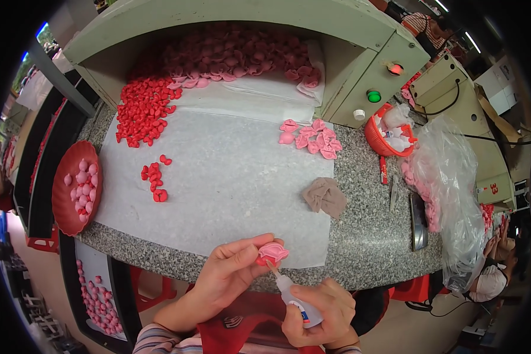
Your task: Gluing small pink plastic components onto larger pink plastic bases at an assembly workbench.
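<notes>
My left hand (pixel 225 272) pinches a small pink moulded piece (pixel 275 252) between thumb and fingers, above the front edge of the bench. A bit of red (pixel 261 260) shows at its lower side; whether it is a separate part I cannot tell. My right hand (pixel 327 312) is wrapped around a white squeeze bottle (pixel 298 300), tilted with its narrow tip touching or very close to the pink piece. Beyond my hands, several loose pink pieces (pixel 312 140) lie on white paper (pixel 230 189), with a small group of red pieces (pixel 153 180) further left.
A green metal housing (pixel 236 15) arches over heaped pink pieces (pixel 236 53) and a red pile (pixel 138 115). At left sits a red dish (pixel 62 194) of pink balls. Rightward are a crumpled cloth (pixel 325 197), an orange basket (pixel 374 138), a phone (pixel 418 221) and a plastic bag (pixel 454 194).
</notes>
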`<state>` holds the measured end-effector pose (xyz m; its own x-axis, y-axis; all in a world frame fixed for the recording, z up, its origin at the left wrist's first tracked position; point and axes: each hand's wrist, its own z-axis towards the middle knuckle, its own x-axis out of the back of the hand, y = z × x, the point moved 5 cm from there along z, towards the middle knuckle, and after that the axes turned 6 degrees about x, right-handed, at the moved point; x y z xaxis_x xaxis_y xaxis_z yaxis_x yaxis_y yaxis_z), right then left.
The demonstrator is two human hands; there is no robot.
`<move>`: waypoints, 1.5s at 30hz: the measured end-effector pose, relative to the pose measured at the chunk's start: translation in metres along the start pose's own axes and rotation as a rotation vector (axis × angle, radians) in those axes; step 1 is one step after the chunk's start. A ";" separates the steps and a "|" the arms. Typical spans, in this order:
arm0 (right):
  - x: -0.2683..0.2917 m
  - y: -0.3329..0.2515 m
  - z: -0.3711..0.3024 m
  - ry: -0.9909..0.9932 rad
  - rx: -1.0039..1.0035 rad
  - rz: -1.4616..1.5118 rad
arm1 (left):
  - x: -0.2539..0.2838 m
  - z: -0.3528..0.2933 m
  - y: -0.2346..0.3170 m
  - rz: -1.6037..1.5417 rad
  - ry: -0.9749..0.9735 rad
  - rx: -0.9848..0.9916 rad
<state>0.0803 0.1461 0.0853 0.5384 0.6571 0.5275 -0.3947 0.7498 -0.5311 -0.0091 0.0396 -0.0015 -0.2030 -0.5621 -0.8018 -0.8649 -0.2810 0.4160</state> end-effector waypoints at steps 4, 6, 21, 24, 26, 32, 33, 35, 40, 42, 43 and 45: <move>0.001 0.000 0.001 0.008 -0.016 0.007 | -0.001 0.000 0.000 0.004 0.001 -0.004; 0.001 0.000 0.002 0.002 -0.018 0.007 | -0.001 -0.001 0.000 0.005 0.004 -0.003; 0.006 0.008 -0.001 0.032 -0.053 0.000 | 0.003 0.000 0.001 -0.003 0.014 -0.043; 0.007 0.010 0.000 0.054 -0.059 0.002 | 0.003 0.001 0.002 -0.009 0.011 -0.057; 0.009 0.009 -0.001 0.075 -0.061 0.004 | 0.003 0.001 0.002 -0.015 -0.003 -0.065; 0.008 0.012 -0.003 0.071 -0.078 -0.005 | 0.008 0.003 0.002 -0.052 -0.008 -0.075; 0.008 0.013 -0.003 0.062 -0.076 -0.003 | 0.009 0.003 0.002 -0.059 -0.013 -0.080; 0.008 0.013 -0.003 0.053 -0.076 0.000 | 0.009 0.003 0.002 -0.067 -0.018 -0.085; 0.010 0.013 -0.003 0.057 -0.087 0.008 | 0.007 0.002 0.002 -0.078 -0.008 -0.069; 0.010 0.013 -0.003 0.066 -0.096 0.015 | 0.008 0.002 0.002 -0.080 -0.012 -0.067; 0.010 0.013 -0.003 0.076 -0.104 0.023 | 0.008 0.002 0.002 -0.081 -0.016 -0.066; 0.011 0.013 -0.004 0.074 -0.113 0.016 | 0.009 0.002 0.002 -0.085 -0.015 -0.068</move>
<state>0.0839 0.1624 0.0818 0.5880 0.6586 0.4697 -0.3195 0.7225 -0.6131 -0.0139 0.0358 -0.0087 -0.1373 -0.5225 -0.8415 -0.8462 -0.3797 0.3738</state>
